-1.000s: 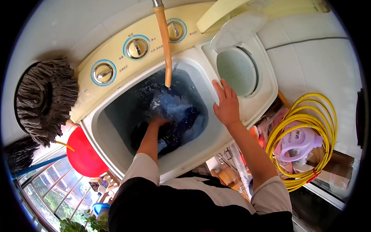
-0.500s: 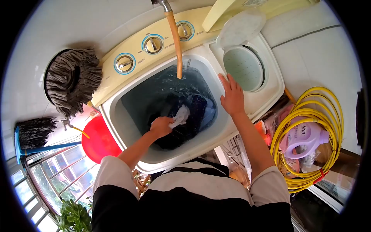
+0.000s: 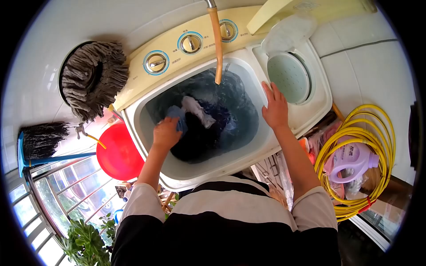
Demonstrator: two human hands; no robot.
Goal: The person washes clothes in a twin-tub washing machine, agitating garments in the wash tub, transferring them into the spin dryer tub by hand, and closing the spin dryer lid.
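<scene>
My left hand [image 3: 167,133] is inside the wash tub [image 3: 153,170] of a twin-tub washing machine, fingers closed on a light blue cloth [image 3: 178,116]. Close by, a crumpled white cloth [image 3: 198,111] lies over dark clothes [image 3: 199,137] in the moving water. My right hand [image 3: 276,108] rests with fingers stretched out on the machine's white top, between the wash tub and the round spin tub [image 3: 287,77]. An orange hose [image 3: 216,44] hangs from a tap over the water.
Three dials [image 3: 191,43] line the yellow panel behind the tub. A grey mop [image 3: 93,80], a broom [image 3: 42,141] and a red basin [image 3: 119,153] are at left. Coiled yellow hose [image 3: 321,177] surrounds a purple detergent bottle [image 3: 353,162] at right; the spin tub's lid [image 3: 290,32] stands raised.
My left hand has let go of the white cloth, moved left and taken hold of the light blue cloth. My right hand stays on the machine's top. The view has shifted slightly.
</scene>
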